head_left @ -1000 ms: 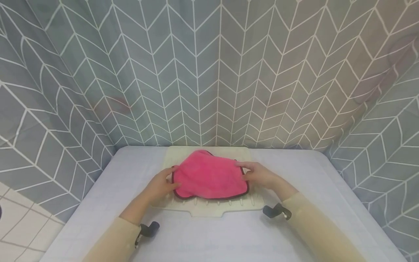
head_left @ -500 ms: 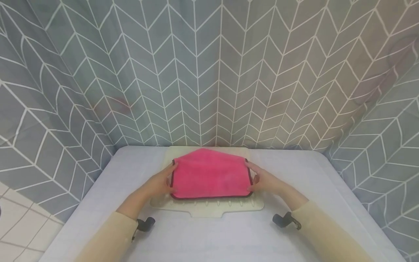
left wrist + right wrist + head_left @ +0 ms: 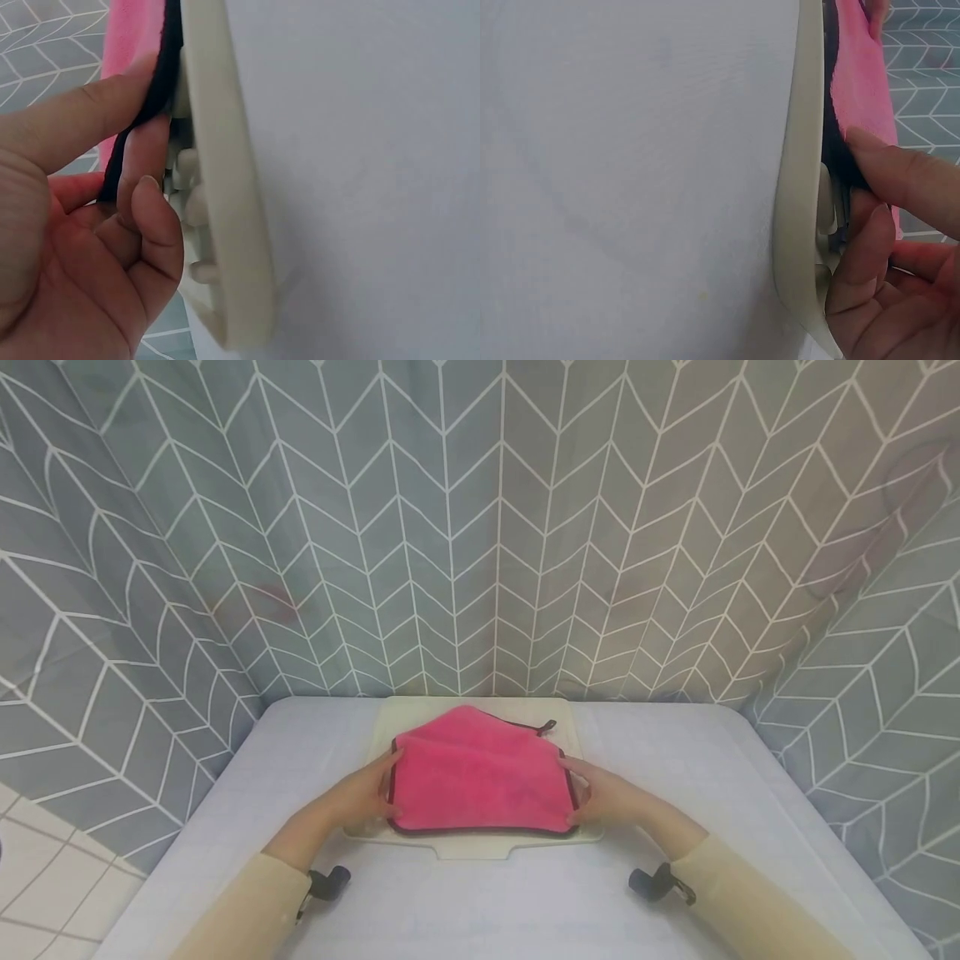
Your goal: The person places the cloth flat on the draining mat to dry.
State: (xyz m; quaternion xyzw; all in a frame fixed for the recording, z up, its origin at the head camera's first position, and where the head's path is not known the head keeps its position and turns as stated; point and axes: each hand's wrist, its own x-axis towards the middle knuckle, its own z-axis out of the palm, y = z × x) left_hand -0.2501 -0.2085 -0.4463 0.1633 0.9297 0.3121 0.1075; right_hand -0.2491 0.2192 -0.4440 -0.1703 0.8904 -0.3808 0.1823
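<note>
A pink towel (image 3: 480, 781) with a dark border lies over a cream plastic board (image 3: 472, 850) in the head view. Its back part rises to a folded peak, and a dark hanging loop (image 3: 547, 727) sticks out at the back right. My left hand (image 3: 371, 789) pinches the towel's left edge between thumb and fingers. On the opposite side, my right hand (image 3: 611, 789) grips the right edge the same way. Both wrist views show the thumbs on the pink face and fingers curled beneath the dark border, beside the board's raised pegs (image 3: 195, 202). The towel hides most of the board.
The board rests on a table with a white cover (image 3: 480, 918). Behind and at both sides hangs a grey curtain (image 3: 480, 527) with white chevron lines. Pale floor tiles (image 3: 52, 877) show at the lower left. Dark wrist mounts (image 3: 330, 883) sit at both cuffs.
The rumpled towel has been pulled wider and straighter between my hands. Its near edge has shifted toward me over the board's front pegs, and the loop shows at the back right.
</note>
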